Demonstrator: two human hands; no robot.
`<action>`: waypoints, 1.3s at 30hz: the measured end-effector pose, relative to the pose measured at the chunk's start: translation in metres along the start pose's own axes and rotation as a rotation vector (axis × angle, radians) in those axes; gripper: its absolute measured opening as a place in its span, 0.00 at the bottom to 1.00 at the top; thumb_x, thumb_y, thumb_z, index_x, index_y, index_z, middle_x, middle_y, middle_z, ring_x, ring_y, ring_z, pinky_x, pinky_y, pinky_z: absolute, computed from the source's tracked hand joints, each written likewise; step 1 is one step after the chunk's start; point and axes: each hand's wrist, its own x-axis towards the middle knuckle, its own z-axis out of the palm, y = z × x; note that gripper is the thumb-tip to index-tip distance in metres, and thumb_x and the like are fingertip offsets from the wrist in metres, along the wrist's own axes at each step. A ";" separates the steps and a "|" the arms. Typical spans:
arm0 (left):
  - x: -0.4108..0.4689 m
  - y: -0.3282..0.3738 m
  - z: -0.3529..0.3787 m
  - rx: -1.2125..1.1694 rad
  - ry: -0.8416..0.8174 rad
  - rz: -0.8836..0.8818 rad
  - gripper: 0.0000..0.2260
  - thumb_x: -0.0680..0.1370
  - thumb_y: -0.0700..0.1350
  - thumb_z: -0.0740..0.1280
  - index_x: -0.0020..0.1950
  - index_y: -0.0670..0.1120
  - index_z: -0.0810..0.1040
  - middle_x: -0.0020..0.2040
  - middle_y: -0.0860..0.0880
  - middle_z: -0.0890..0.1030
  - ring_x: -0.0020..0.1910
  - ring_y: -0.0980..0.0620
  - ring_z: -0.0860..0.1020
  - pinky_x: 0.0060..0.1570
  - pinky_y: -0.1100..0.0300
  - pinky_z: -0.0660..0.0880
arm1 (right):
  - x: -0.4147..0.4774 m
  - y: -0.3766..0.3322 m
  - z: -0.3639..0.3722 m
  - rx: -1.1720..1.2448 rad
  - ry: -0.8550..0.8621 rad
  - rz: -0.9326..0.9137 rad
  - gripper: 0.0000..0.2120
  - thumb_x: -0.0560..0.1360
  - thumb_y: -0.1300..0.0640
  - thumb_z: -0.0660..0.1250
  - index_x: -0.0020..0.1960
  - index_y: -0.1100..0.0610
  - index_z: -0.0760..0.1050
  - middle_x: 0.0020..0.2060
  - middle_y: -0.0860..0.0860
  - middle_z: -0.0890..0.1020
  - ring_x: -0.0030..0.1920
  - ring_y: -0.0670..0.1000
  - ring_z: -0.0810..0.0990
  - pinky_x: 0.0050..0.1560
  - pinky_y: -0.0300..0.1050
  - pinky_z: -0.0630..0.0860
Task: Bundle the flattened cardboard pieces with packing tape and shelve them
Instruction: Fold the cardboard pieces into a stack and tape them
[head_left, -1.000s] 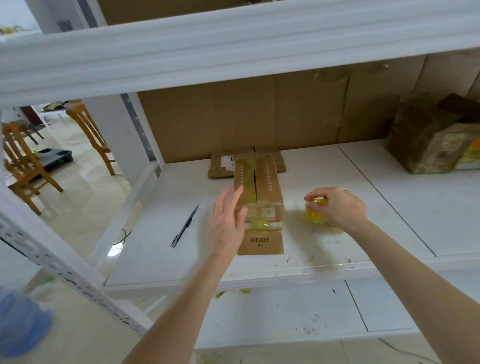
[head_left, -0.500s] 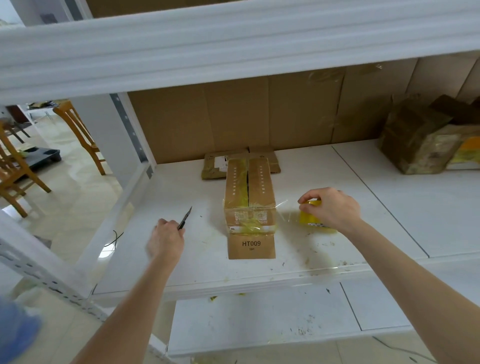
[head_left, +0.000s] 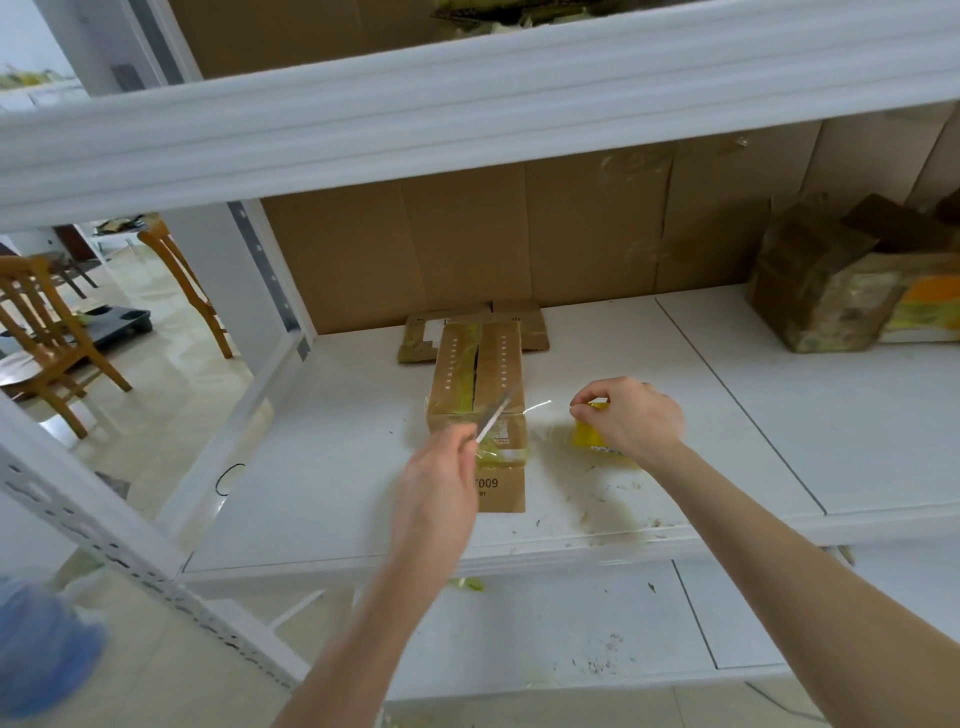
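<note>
- Left hand grips a blurred cutter over the cardboard bundle; open shelf to its left.
- Right hand, just right, clasps the half-hidden tape roll.

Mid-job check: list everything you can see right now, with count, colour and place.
cardboard bundle: one, brown, taped, mid-shelf.
flat cardboard pieces: at least two, brown, behind the bundle.
tape roll: one, yellow, on the shelf right of the bundle.
tape strand: one, clear, between bundle and roll.
slim cutter: one, pale, blurred, over the bundle.
taped cardboard stack: brown and yellow, far right; count unclear.
backing cardboard: brown sheets lining the shelf back.
shelf: white.
wooden chairs: at least two, on the floor left.
left hand: holds the cutter.
right hand: grips the tape roll.
</note>
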 end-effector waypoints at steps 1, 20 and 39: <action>-0.004 0.008 0.006 -0.010 -0.023 -0.004 0.09 0.81 0.44 0.59 0.58 0.47 0.76 0.44 0.52 0.78 0.40 0.53 0.75 0.36 0.61 0.70 | 0.000 0.000 0.000 -0.002 0.001 0.001 0.06 0.76 0.41 0.63 0.43 0.38 0.77 0.47 0.45 0.81 0.47 0.50 0.77 0.46 0.44 0.75; 0.002 0.043 0.059 0.316 -0.201 -0.041 0.22 0.78 0.34 0.58 0.69 0.52 0.71 0.48 0.46 0.80 0.46 0.43 0.79 0.35 0.57 0.68 | -0.006 -0.003 0.000 0.004 0.021 -0.005 0.08 0.77 0.45 0.62 0.46 0.40 0.80 0.46 0.46 0.83 0.49 0.53 0.79 0.54 0.49 0.74; -0.003 0.038 0.039 0.093 -0.040 0.024 0.18 0.80 0.40 0.59 0.69 0.54 0.72 0.52 0.48 0.81 0.48 0.43 0.80 0.45 0.50 0.78 | -0.009 -0.006 0.000 0.018 0.030 0.061 0.04 0.75 0.42 0.66 0.44 0.41 0.77 0.44 0.47 0.80 0.49 0.53 0.77 0.52 0.48 0.72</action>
